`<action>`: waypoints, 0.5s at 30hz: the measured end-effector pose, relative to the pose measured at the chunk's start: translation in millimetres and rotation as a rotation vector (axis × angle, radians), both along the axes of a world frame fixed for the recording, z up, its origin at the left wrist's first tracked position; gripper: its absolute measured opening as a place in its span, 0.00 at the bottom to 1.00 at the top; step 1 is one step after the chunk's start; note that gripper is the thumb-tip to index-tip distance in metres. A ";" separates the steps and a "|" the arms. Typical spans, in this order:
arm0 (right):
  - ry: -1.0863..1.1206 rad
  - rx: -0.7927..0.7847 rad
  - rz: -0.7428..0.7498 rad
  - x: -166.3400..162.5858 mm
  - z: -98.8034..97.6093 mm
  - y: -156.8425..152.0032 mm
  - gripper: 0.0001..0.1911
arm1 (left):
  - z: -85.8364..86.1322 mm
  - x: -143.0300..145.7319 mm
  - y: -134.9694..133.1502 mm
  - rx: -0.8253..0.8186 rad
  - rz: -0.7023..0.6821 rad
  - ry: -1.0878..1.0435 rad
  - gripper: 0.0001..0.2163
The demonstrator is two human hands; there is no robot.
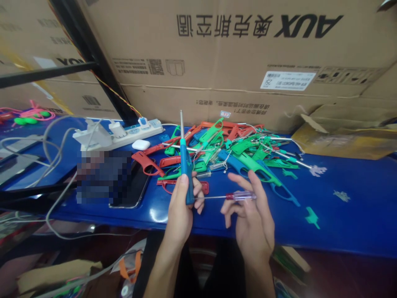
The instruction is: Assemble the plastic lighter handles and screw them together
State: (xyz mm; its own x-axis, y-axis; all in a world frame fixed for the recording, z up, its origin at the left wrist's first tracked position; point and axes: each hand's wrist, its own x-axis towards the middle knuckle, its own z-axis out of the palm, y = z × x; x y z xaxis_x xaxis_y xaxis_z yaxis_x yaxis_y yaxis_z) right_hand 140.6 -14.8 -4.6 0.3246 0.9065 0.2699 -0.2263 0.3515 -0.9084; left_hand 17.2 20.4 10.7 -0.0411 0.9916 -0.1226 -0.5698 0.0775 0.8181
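My left hand (181, 205) grips a blue plastic tool (186, 165) upright, its thin metal rod pointing up. My right hand (251, 215) pinches a small screwdriver (229, 196) with a clear and red handle, held level. The screwdriver's metal shaft points left and its tip meets the lower end of the blue tool. Both hands hover over the front edge of a blue table (341, 219). Just behind them lies a pile of green, red and blue plastic tools (235, 151) with metal rods.
A phone (133, 186) lies face up left of my hands. A white power strip (124, 132) with chargers and cables sits further back, a white earbud case (140, 144) beside it. Large cardboard boxes (235, 58) wall the back. Small green plastic bits (312, 217) lie at the right.
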 end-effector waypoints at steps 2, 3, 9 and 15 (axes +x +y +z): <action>-0.011 -0.009 -0.007 1.3 -3.0 0.3 0.21 | 0.3 -0.5 0.1 0.000 -0.003 -0.001 0.21; -0.030 -0.004 -0.038 1.7 -5.1 0.4 0.19 | 0.5 -0.7 0.0 0.004 -0.003 0.006 0.20; -0.076 0.042 -0.028 0.0 -6.2 0.2 0.20 | 1.4 -0.6 0.1 0.006 0.022 0.007 0.20; -0.133 -0.001 -0.014 -0.4 -2.6 -3.1 0.21 | 1.2 -0.7 1.1 -0.027 0.019 -0.029 0.21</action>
State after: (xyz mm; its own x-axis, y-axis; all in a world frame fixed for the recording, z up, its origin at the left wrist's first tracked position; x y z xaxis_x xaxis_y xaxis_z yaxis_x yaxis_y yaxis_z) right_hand 140.2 -17.9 -7.2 0.2983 0.9024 0.3109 -0.0987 0.3532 -0.9303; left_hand 16.5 21.5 11.9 -0.0560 0.9870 -0.1503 -0.5950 0.0879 0.7989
